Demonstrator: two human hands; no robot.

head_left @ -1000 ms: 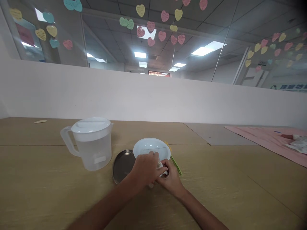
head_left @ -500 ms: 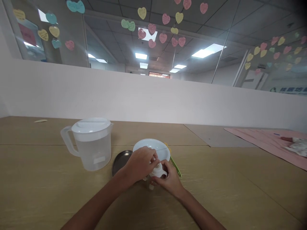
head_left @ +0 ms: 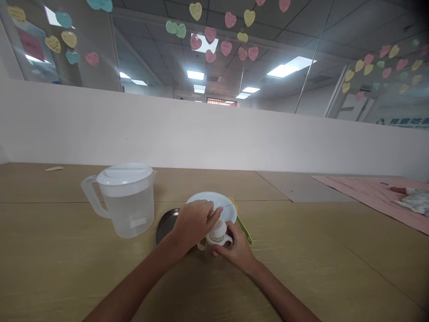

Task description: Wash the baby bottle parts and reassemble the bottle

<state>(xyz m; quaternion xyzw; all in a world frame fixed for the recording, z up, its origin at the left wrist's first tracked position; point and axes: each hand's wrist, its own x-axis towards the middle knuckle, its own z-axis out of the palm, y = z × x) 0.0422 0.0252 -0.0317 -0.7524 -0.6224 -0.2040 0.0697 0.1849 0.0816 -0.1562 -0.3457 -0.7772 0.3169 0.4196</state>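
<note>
Both hands are in close on the work: the left hand (head_left: 192,223) comes in from the left, its fingers (head_left: 212,213) curled and one fingertip on top of a white plastic cap (head_left: 218,234), though whether they truly grip or only touch is hard to call. The right hand (head_left: 236,252) is underneath, its fingers (head_left: 223,251) closed around the cap's base, holding it just above the tabletop (head_left: 301,268), with a small handle looping out on each side. What sits below the cap is hidden. The work in hand looks like fitting or turning that cap, and the next move calls for a steady right-hand hold while the left fingers work the top. Just beyond the fingers lies a white plate (head_left: 206,201); to their left, a dark metal tray (head_left: 166,226) and a lidded plastic pitcher (head_left: 127,203); to their right, a green brush (head_left: 244,229).
</note>
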